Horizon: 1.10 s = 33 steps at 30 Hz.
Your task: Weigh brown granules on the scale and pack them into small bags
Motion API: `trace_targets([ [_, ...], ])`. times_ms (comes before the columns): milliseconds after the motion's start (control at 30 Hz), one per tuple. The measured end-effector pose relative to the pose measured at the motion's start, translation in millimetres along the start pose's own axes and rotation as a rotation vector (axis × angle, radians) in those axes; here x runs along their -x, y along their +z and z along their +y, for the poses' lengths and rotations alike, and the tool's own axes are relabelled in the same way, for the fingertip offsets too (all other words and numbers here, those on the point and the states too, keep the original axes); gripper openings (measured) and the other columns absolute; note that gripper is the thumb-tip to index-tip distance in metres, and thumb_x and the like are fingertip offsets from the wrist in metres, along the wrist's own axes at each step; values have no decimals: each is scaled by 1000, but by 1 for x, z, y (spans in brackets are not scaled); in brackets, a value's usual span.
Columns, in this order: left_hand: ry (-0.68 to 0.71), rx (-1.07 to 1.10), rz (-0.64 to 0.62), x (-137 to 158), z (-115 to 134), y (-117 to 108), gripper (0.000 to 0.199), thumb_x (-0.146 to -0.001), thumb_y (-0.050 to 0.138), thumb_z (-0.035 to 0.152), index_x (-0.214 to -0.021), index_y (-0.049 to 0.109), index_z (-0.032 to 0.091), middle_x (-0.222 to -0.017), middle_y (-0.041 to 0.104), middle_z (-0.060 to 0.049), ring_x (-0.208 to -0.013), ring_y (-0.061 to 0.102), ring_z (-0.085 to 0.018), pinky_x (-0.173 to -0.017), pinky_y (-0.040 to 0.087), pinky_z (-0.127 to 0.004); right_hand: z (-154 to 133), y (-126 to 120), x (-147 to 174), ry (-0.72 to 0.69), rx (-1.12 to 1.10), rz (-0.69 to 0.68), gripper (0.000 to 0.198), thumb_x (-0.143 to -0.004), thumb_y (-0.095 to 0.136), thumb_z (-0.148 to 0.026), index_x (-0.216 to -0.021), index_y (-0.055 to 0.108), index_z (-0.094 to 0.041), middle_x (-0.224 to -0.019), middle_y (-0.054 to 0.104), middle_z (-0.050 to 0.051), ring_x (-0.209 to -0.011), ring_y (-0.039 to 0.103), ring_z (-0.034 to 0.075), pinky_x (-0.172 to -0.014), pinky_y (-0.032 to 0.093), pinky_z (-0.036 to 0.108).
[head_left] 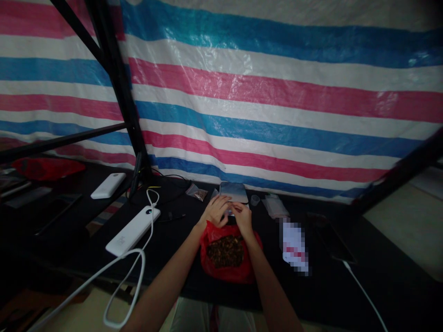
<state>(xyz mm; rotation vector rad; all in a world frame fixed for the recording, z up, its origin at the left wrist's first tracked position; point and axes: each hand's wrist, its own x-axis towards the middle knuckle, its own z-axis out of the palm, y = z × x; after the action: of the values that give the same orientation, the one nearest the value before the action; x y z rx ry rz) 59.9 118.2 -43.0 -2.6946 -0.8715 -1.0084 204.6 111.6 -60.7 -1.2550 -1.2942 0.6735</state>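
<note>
My left hand (217, 211) reaches over the near edge of a small flat device with a shiny top (233, 190), perhaps a pocket scale. Its fingers stretch to the right and stand apart. Close beside it, my right hand (242, 217) has its fingertips pinched together. Something pale shows between the hands, too small and blurred to name. Under my wrists sits an opened red plastic bag (238, 275), its rim folded back. Brown dried bits (224, 251) fill it. A small clear bag with brown contents (197, 192) lies left of the device.
Right of the device are a small clear cup (255, 200), clear plastic bags (276, 206) and a blurred-out paper (294, 246). A cabled phone (330, 237) lies farther right. White power banks (133, 230) and a looping white cable (141, 276) occupy the left. Striped sheeting (277, 101) hangs behind.
</note>
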Motion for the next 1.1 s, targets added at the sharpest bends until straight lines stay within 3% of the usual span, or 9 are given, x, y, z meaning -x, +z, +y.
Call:
trace_targets([
  [167, -40, -34, 0, 0, -5, 3, 53, -75, 45, 45, -118, 43, 13, -111, 55, -11, -106, 47, -23, -102, 17, -47, 2, -1, -3, 24, -20, -3, 23, -64, 56, -36, -71, 65, -15, -70, 69, 8, -63, 63, 20, -59, 50, 30],
  [533, -120, -61, -36, 2, -8, -1, 48, -76, 47, 49, -114, 47, 21, -103, 55, -7, -96, 47, -21, -91, 28, -40, 0, -3, -1, 7, 99, -42, 23, -68, 54, -34, -77, 67, -17, -74, 69, 7, -65, 61, 19, -62, 47, 30],
  [767, -229, -55, -37, 1, -9, -3, 42, -76, 49, 45, -111, 48, 22, -102, 54, -7, -97, 46, -23, -89, 28, -41, -16, -8, 5, -162, 377, 99, 27, -80, 44, -38, -89, 61, -19, -87, 66, 6, -70, 59, 17, -69, 43, 29],
  [933, -213, 32, -32, 2, -10, -2, 43, -78, 49, 42, -113, 44, 18, -106, 54, -7, -102, 46, -20, -94, 25, -39, -24, -6, 6, -310, 421, -72, 23, -77, 51, -38, -74, 64, -20, -76, 66, 4, -73, 58, 18, -69, 41, 27],
  [1100, -219, 53, -63, 3, -11, 1, 45, -79, 45, 44, -114, 44, 16, -100, 56, -8, -95, 49, -21, -85, 33, -37, -22, -4, 7, -322, 416, -77, 18, -73, 56, -35, -70, 66, -21, -71, 65, 3, -70, 58, 18, -67, 41, 28],
])
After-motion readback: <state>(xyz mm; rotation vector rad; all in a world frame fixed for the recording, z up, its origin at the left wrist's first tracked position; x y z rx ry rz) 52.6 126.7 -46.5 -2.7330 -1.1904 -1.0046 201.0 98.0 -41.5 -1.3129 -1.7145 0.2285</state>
